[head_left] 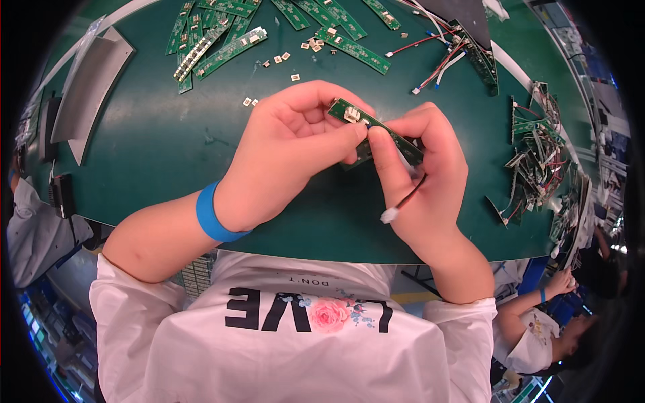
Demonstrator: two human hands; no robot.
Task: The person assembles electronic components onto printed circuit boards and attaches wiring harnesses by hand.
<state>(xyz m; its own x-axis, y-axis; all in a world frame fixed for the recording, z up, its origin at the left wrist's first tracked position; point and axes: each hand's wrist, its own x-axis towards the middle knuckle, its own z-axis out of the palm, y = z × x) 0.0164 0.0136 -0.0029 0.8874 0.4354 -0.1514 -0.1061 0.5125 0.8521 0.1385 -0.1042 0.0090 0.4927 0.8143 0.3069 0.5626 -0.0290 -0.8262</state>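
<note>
A narrow green circuit board (340, 109) is held between both hands above the middle of the table. My left hand (295, 134) grips its left end, the thumb pressed near a small white connector (351, 115) on the board. My right hand (426, 161) pinches the board further right, thumb and forefinger meeting close to the left thumb. A short dark cable (411, 193) with a white plug (389, 215) hangs across the right palm. What lies right under the two thumbs is hidden.
Several strip circuit boards (232, 52) lie at the far side, with small pale connector pieces (295, 77) scattered before them. Wired boards (474, 57) lie far right, and a tangled pile of them (537, 161) at the right edge. A bent grey sheet (96, 84) stands at left.
</note>
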